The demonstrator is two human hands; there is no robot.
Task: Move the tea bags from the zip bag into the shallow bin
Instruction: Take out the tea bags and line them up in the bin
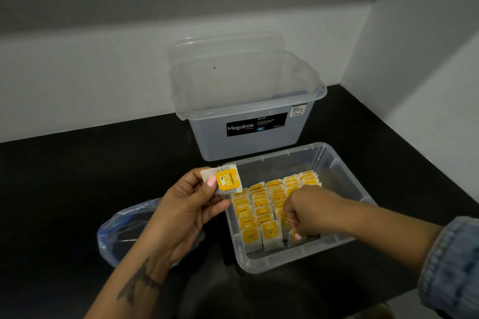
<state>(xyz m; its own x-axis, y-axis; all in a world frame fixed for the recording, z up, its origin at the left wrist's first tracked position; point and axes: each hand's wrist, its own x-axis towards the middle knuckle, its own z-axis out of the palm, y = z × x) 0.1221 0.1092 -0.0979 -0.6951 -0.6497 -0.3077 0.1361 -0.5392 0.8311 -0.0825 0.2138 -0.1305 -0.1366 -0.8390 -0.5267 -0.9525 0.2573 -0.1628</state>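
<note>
The shallow clear bin (344, 254) sits on the black counter in front of me, holding several rows of white tea bags with yellow tags (261, 212). My left hand (186, 210) pinches a small stack of tea bags (223, 181) just above the bin's left rim. Reaching into the bin, my right hand (308, 211) grips a tea bag (294, 237) at the near end of the third row. The crumpled clear zip bag (124, 228) with a blue seal lies left of the bin, partly hidden by my left forearm.
A tall clear Megabox storage box (246, 116) stands just behind the bin, with its lid leaning inside it against the wall. White walls close the counter at the back and right. The black counter (64, 176) stretches to the left.
</note>
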